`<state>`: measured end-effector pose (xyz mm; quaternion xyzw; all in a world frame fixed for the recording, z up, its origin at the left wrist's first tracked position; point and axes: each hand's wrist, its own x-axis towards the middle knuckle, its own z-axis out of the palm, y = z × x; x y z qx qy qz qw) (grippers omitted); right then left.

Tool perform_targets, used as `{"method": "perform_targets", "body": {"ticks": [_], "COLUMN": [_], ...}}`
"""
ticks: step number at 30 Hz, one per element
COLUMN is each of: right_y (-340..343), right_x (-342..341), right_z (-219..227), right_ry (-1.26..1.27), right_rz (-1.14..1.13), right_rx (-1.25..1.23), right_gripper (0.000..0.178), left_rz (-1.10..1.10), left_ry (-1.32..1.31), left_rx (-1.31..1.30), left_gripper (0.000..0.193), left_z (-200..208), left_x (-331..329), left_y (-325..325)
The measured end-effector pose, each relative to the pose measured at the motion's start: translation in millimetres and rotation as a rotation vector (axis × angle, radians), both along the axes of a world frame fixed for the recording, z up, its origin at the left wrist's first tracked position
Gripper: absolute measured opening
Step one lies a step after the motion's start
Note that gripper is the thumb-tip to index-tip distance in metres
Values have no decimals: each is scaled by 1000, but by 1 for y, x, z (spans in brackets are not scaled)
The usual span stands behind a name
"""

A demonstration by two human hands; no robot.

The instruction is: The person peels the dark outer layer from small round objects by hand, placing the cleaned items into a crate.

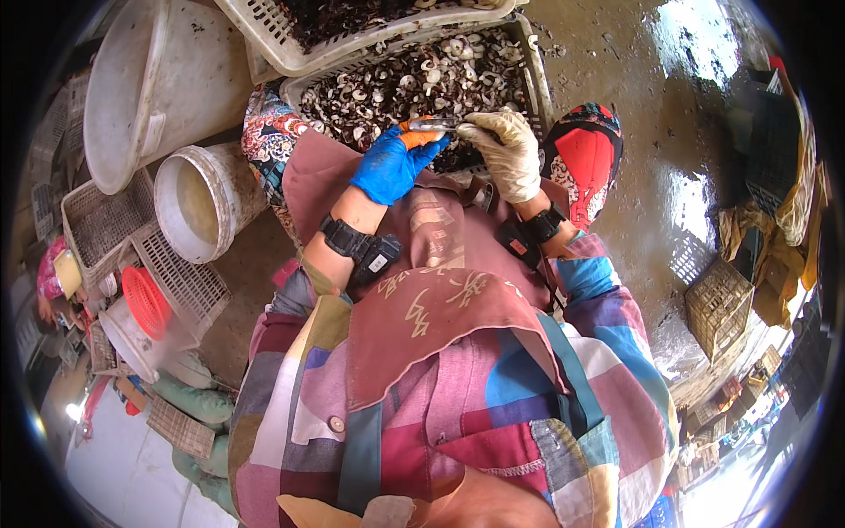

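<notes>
One blue-gloved left hand (393,165) pinches a grey item (429,125); right hand (505,154) curls at its end, grip unclear, above crate (536,69) of dark-and-white pieces (414,84).

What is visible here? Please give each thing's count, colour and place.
Filled crates: 2, pale, top.
Pieces: many, white and dark, nearer crate.
Tub: 1, pale, upper left.
Bucket: 1, white, below tub.
Basket: 1, red, left.
Slatted crates: several, greyish, left.
Slatted box: 1, tan, right.
Floor: brown, right.
Edge clutter: uncountable, mixed, rim.
Shiny item: 1, silvery, between hands.
Shirt: 1, plaid, lower centre.
Apron: 1, maroon, centre.
Wrist devices: 2, black, wrists.
Left hand: 1, blue glove, centre.
Right hand: 1, pale glove, centre.
</notes>
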<state>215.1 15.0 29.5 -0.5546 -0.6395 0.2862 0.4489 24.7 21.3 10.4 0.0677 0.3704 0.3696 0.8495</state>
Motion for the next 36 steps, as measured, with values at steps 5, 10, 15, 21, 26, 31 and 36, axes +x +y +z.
{"method": "perform_targets", "body": {"ticks": [5,10,15,21,26,31,36], "right_y": [10,10,14,18,39,53,53], "right_x": [23,30,30,32,46,41,67], "right_z": [-36,-57,-53,-48,-15,8,-13], "right_ry": [-54,585,860,1026,689,207,384], "right_rz": [-186,-248,-303,-362,-375,-274,-433], "right_rx": [-58,-558,-642,-687,-501,14,-314], "right_gripper": [15,14,14,13,15,13,15], "left_rz": [24,-15,-49,-114,-103,-110,-170], "left_ry": [130,-109,-154,176,323,324,365], "left_rx": [-51,-13,108,284,316,321,291], "left_gripper": [23,35,33,25,29,30,35], "left_z": [12,9,14,39,40,28,43], "left_x": [9,11,21,47,62,77,78], "left_y": [-3,15,63,129,117,101,85]}}
